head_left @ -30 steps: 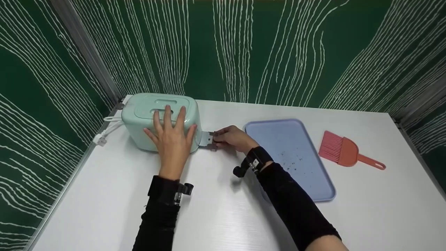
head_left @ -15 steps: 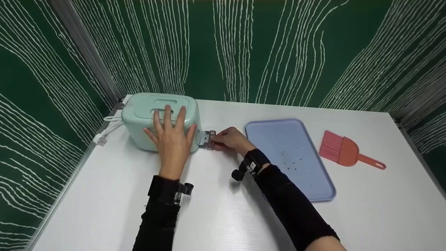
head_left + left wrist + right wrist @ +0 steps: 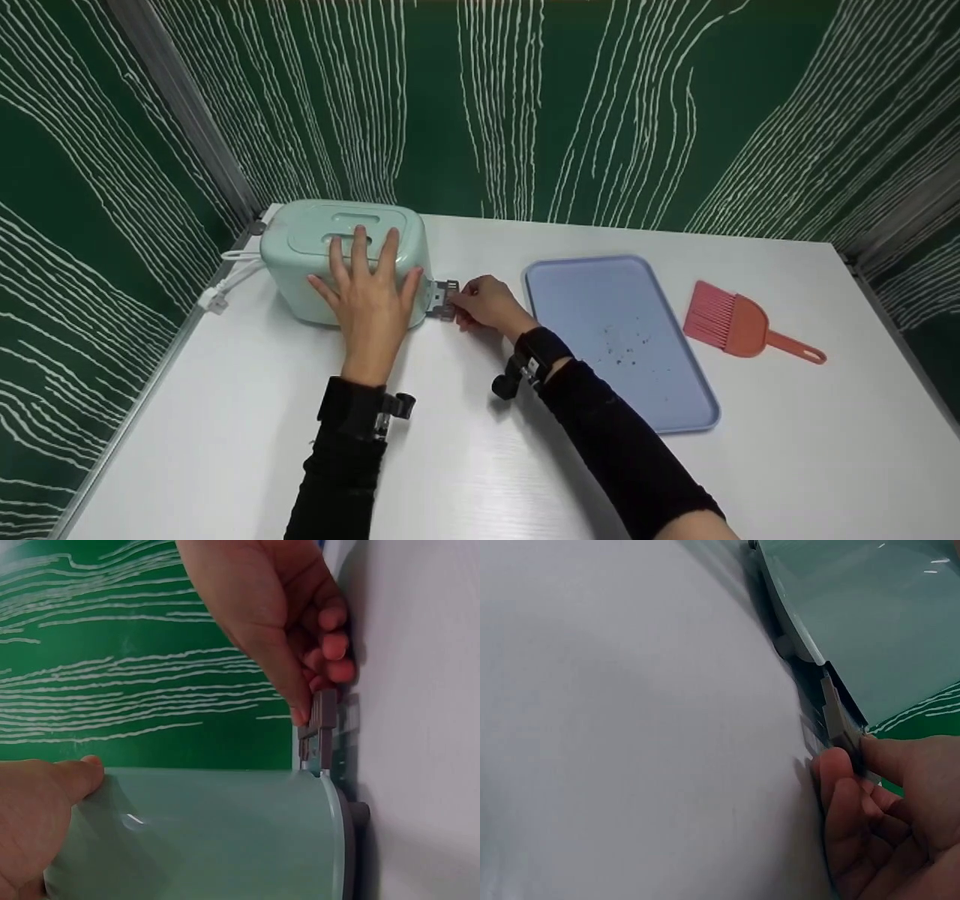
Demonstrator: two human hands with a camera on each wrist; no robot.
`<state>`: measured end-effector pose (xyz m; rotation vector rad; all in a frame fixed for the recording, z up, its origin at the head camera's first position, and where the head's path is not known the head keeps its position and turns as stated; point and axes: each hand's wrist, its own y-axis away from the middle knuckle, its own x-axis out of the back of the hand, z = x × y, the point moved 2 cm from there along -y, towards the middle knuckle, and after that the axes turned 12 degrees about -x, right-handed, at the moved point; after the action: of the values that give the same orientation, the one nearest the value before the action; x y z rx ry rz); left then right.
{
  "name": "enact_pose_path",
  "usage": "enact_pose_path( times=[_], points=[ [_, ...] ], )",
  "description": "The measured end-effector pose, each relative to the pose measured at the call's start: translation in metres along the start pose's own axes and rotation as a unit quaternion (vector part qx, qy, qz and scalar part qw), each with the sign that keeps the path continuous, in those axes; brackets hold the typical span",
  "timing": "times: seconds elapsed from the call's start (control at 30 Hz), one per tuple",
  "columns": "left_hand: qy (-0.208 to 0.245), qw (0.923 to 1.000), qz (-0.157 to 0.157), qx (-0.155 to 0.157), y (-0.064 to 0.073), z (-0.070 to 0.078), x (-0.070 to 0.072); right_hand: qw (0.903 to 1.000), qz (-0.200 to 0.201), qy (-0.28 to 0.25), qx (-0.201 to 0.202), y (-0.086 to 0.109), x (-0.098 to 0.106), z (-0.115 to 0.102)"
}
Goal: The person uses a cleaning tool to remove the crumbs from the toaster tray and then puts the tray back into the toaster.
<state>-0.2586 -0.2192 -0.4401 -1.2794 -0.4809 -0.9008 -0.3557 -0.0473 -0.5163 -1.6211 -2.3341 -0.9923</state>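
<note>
A mint-green toaster (image 3: 300, 285) stands at the back left of the white table. My left hand (image 3: 369, 300) lies on its front and top edge, fingers spread and straight. Out of the toaster's right end sticks a flat crumb tray (image 3: 439, 301) with a grey end piece, low by the table. My right hand (image 3: 491, 304) pinches that end piece between thumb and fingers. Seen from the left wrist, the thumb presses the grey end piece (image 3: 324, 709); the inner part of the crumb tray is hidden inside the toaster.
To the right lies a blue-lilac tray (image 3: 585, 289) with dark crumbs scattered on it. Beyond it is an orange-red brush (image 3: 746, 326) with pink bristles. A white cord with a plug (image 3: 216, 300) lies left of the toaster. Green patterned walls (image 3: 435, 112) border the table.
My right hand has moved left with the crumb tray, which now sticks out of the toaster a shorter way. The left hand and the toaster have stayed in place.
</note>
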Motion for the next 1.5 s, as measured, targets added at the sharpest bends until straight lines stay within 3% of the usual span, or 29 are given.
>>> enact_pose_path(
  times=[0.27,0.57,0.77,0.9,1.13,1.33,1.5],
  points=[
    [0.001,1.0000,-0.003,0.002,0.000,-0.001,0.000,0.9977,0.028,0.054,0.032,0.000,-0.010,-0.004],
    [-0.009,0.9999,0.008,-0.009,-0.001,0.002,0.000,0.9880,0.076,0.117,0.066,0.000,-0.015,-0.005],
    [-0.012,0.9999,0.002,-0.005,-0.001,0.001,-0.002,0.9849,0.092,0.127,0.075,-0.001,-0.018,-0.005],
    [-0.015,0.9999,-0.005,-0.002,-0.001,0.000,-0.002,0.9903,0.082,0.095,0.061,-0.002,-0.022,-0.005],
    [-0.012,0.9999,-0.001,-0.002,0.000,-0.001,-0.002,0.9993,0.023,-0.021,0.022,-0.004,-0.024,-0.006],
    [-0.003,1.0000,-0.007,0.002,-0.001,-0.001,-0.001,0.9924,-0.036,-0.117,0.004,-0.003,-0.025,-0.006],
    [-0.007,1.0000,0.000,-0.002,-0.001,0.000,-0.001,0.9877,-0.052,-0.147,0.008,-0.002,-0.026,-0.007]
  ],
)
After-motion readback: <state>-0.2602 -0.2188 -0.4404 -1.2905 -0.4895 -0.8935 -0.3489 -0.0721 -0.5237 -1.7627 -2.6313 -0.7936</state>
